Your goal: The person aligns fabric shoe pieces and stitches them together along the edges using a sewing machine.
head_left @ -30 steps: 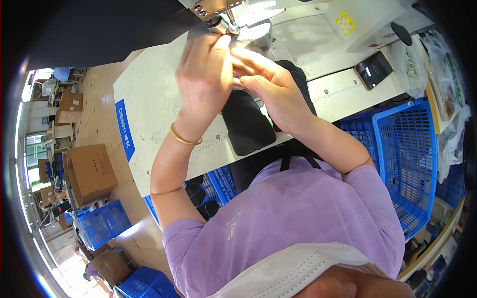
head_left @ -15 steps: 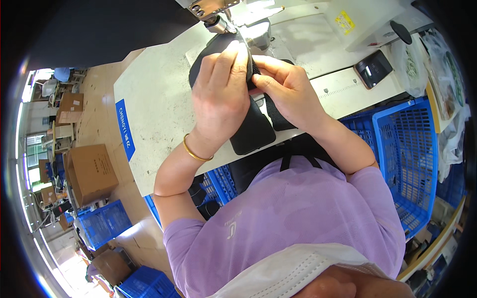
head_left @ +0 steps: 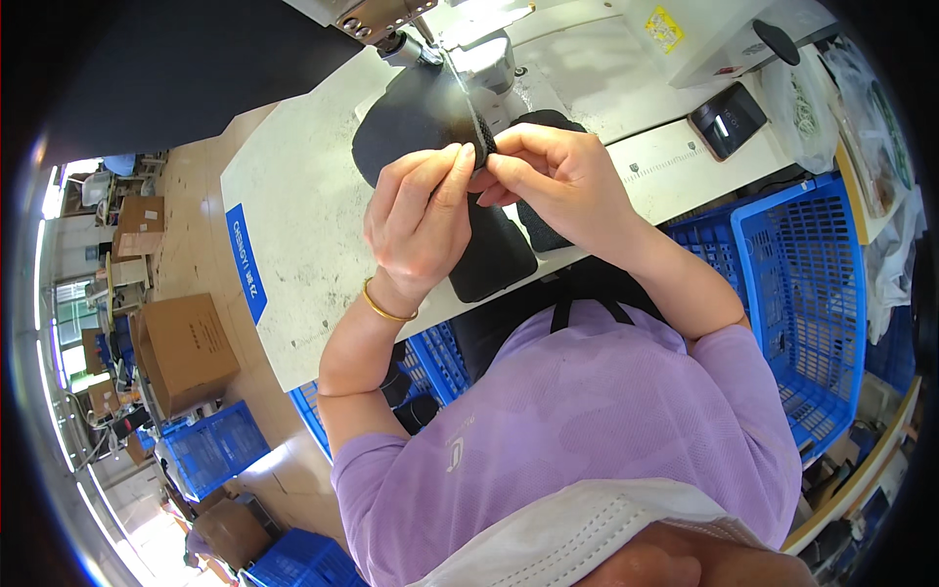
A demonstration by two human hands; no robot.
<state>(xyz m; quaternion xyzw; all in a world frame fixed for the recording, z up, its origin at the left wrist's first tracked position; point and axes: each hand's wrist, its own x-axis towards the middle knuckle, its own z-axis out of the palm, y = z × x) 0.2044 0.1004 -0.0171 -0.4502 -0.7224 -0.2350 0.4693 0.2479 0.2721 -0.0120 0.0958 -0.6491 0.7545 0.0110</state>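
Observation:
A black padded fabric piece (head_left: 406, 115) lies under the head of a sewing machine (head_left: 403, 39), its far end close to the needle area. At its near edge my left hand (head_left: 421, 210) pinches the layers between thumb and fingertips. My right hand (head_left: 558, 186) grips the same edge just beside it, thumb against curled fingers. Below the hands, a flat black piece with rounded corners (head_left: 494, 259) rests at the table's front edge. Another black textured piece (head_left: 543, 227) lies partly hidden beneath my right hand.
The pale worktable (head_left: 293, 245) has a ruler strip along its front right. A phone (head_left: 728, 121) lies there, near a plastic bag (head_left: 807, 127). A blue crate (head_left: 797, 323) stands to my right. On the left floor are a cardboard box (head_left: 186, 347) and a blue crate (head_left: 215, 450).
My left hand has slid back toward me along the fabric edge, uncovering more of the piece near the needle. My right hand still grips beside it, slightly shifted.

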